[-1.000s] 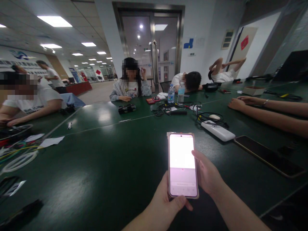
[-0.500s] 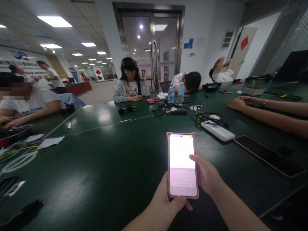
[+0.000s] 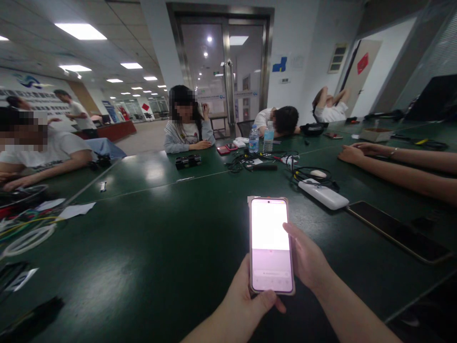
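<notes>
A smartphone (image 3: pixel 270 267) in a pale case is held upright over the green table (image 3: pixel 150 247), its screen facing me. The upper half of the screen glows white and the lower half pinkish. My left hand (image 3: pixel 246 297) is closed round the phone's lower left side and bottom, thumb across the bottom edge. At the right side, my right hand (image 3: pixel 307 259) supports the phone, with its thumb at the screen's right edge. Its other fingers are mostly hidden behind the phone.
Right of the phone lie a white power bank (image 3: pixel 323 194) and a dark phone (image 3: pixel 398 231). Farther back are tangled cables (image 3: pixel 246 162) and two water bottles (image 3: pixel 253 139). More cables (image 3: pixel 30 240) lie at left. Several people sit around; one person's forearms (image 3: pixel 400 166) rest at right.
My right thumb has shifted slightly up on the screen. Across the table, a seated person has leaned a little to the left. The phone and my left hand stay put.
</notes>
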Demonstrator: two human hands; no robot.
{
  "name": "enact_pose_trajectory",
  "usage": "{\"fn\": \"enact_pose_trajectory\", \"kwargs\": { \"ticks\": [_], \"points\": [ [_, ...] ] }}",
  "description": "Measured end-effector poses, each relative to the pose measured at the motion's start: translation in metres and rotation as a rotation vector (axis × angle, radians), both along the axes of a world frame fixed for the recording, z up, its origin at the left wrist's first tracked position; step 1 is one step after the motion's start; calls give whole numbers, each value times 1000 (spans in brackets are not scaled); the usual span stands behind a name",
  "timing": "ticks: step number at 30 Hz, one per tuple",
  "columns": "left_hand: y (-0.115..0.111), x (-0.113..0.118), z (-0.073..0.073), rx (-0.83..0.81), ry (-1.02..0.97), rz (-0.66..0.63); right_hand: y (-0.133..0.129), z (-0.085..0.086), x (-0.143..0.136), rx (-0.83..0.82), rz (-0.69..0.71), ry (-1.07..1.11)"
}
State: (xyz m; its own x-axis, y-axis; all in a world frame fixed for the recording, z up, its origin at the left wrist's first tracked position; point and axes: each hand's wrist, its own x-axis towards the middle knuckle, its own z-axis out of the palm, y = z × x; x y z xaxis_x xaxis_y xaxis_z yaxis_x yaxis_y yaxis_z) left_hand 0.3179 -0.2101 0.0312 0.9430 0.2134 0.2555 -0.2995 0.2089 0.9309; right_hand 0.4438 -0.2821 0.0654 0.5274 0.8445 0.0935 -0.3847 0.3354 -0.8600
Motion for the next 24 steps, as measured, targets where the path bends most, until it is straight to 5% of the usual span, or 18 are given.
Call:
{"fn": "enact_pose_trajectory", "kwargs": {
  "ticks": [24],
  "points": [
    [1,3,-2,-6,-34,-14,0,-4,3,36,13,-51]
  ]
}}
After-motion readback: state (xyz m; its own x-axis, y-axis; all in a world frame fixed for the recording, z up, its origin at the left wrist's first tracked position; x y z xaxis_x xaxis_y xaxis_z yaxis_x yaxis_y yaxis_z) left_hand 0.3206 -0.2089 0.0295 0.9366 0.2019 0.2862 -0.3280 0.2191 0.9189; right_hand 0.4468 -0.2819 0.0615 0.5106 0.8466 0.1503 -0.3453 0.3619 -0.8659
